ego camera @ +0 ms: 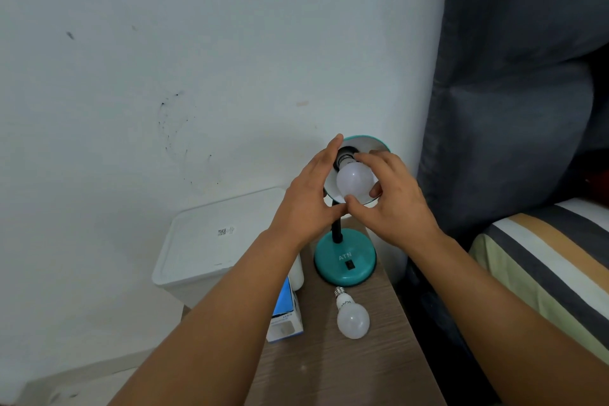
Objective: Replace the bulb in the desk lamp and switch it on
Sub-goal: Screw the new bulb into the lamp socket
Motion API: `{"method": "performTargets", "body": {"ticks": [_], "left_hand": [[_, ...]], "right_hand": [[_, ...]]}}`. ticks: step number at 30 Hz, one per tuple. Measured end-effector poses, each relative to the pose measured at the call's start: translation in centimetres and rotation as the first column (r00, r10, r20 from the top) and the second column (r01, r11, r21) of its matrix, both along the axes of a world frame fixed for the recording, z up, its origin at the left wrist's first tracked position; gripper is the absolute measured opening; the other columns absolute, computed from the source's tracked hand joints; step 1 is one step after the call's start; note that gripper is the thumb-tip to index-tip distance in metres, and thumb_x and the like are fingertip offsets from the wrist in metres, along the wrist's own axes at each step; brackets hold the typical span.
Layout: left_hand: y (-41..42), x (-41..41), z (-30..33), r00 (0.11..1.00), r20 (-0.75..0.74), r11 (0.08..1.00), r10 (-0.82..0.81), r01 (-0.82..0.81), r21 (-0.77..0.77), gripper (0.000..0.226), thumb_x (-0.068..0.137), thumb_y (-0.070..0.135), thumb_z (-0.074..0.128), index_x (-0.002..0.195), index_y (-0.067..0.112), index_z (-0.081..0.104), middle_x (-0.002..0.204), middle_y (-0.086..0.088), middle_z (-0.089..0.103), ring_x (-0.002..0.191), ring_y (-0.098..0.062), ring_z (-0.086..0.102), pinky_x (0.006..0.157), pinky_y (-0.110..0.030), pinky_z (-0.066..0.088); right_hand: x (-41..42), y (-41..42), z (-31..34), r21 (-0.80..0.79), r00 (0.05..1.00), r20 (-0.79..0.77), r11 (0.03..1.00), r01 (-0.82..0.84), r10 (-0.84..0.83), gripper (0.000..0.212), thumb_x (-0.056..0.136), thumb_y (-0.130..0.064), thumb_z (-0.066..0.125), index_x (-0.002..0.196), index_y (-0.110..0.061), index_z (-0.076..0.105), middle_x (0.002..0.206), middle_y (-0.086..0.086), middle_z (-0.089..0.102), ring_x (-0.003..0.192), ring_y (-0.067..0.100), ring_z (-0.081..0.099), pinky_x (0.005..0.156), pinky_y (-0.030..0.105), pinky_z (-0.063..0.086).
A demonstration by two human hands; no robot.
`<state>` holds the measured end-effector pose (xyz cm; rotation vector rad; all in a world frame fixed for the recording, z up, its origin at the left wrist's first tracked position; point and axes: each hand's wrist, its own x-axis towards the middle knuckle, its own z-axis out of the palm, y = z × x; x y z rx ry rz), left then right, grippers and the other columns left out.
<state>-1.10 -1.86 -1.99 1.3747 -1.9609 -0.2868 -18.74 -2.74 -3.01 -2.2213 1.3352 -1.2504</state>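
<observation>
The right hand (392,197) pinches the bulb (354,182) at the socket (346,155) while the left hand (313,197), grip spread, steadies the shade (365,141); whether it is going in or out is unclear, and next comes twisting, with the spare bulb (352,318) at six o'clock.

Head-worn view, angled down, close over table (329,372)

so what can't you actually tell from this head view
- Thread seating of the white bulb in the shade: the right hand covers part of its neck.
- Teal lamp shade: the left hand covers its left rim.
- Black rocker switch on the lamp base: too small to read on or off.
- Blue and white carton: print blurred, forearm overlaps.
</observation>
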Motion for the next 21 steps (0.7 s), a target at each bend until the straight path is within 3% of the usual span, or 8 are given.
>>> {"method": "performTargets", "body": {"ticks": [3,5,7,10,13,18,21], "left_hand": [[0.03,0.0,-0.05,1.0,-0.007,1.0,0.0,0.0,0.0,0.108,0.08,0.03,0.084,0.157,0.048,0.01,0.155,0.011,0.041,0.135,-0.012,0.047,0.101,-0.042,0.053],[0.15,-0.05,-0.02,1.0,-0.015,1.0,0.001,-0.001,0.002,0.107,0.08,0.032,0.083,0.157,0.049,0.01,0.156,0.013,0.041,0.136,-0.01,0.046,0.102,-0.042,0.052],[0.18,-0.03,0.03,1.0,-0.022,1.0,-0.002,0.002,0.007,0.107,0.08,0.032,0.083,0.157,0.049,0.011,0.156,0.014,0.04,0.136,-0.01,0.045,0.102,-0.043,0.052],[0.08,0.03,0.01,1.0,-0.017,1.0,-0.005,0.005,0.013,0.108,0.08,0.03,0.083,0.158,0.047,0.012,0.155,0.013,0.041,0.136,-0.01,0.046,0.101,-0.042,0.053],[0.05,0.02,-0.01,1.0,-0.005,1.0,0.002,-0.002,0.01,0.109,0.08,0.029,0.084,0.158,0.046,0.011,0.154,0.012,0.042,0.134,-0.011,0.047,0.1,-0.042,0.054],[0.18,-0.14,0.08,1.0,-0.023,1.0,-0.003,0.004,0.016,0.106,0.079,0.033,0.083,0.157,0.047,0.012,0.155,0.013,0.041,0.136,-0.011,0.046,0.102,-0.042,0.052],[0.13,-0.14,0.04,1.0,0.002,1.0,0.0,0.0,0.007,0.107,0.08,0.029,0.083,0.159,0.044,0.012,0.156,0.011,0.041,0.133,-0.013,0.048,0.1,-0.042,0.053]], "right_hand": [[0.08,-0.17,-0.27,0.018,1.0,-0.011,0.999,0.029,-0.029,0.064,0.079,-0.038,0.077,0.135,-0.024,0.05,0.133,-0.004,0.048,0.086,0.013,0.059,0.072,0.017,0.047],[0.17,-0.16,-0.14,0.049,0.996,0.015,0.995,0.092,-0.093,0.063,0.081,-0.043,0.073,0.134,-0.02,0.049,0.129,-0.002,0.05,0.087,0.013,0.058,0.073,0.021,0.047],[0.23,-0.07,-0.02,0.057,0.992,0.018,0.99,0.126,-0.127,0.065,0.082,-0.048,0.072,0.135,-0.019,0.049,0.13,0.0,0.051,0.1,0.015,0.058,0.079,0.027,0.051],[0.06,0.25,-0.04,0.031,0.996,0.024,0.996,0.081,-0.082,0.072,0.078,-0.045,0.076,0.138,-0.02,0.045,0.131,0.001,0.05,0.111,0.016,0.053,0.085,0.032,0.051],[-0.12,0.25,-0.15,0.024,0.999,-0.003,0.998,0.054,-0.054,0.071,0.077,-0.04,0.078,0.138,-0.024,0.048,0.13,0.001,0.047,0.111,0.017,0.054,0.086,0.036,0.055],[0.16,0.0,-0.13,0.042,0.991,0.014,0.99,0.133,-0.134,0.064,0.08,-0.049,0.073,0.131,-0.017,0.052,0.126,0.0,0.051,0.108,0.016,0.055,0.08,0.024,0.047],[0.1,0.35,0.01,0.066,0.994,0.038,0.993,0.102,-0.105,0.078,0.077,-0.052,0.075,0.141,-0.022,0.041,0.131,0.0,0.05,0.109,0.016,0.055,0.084,0.032,0.052]]}}
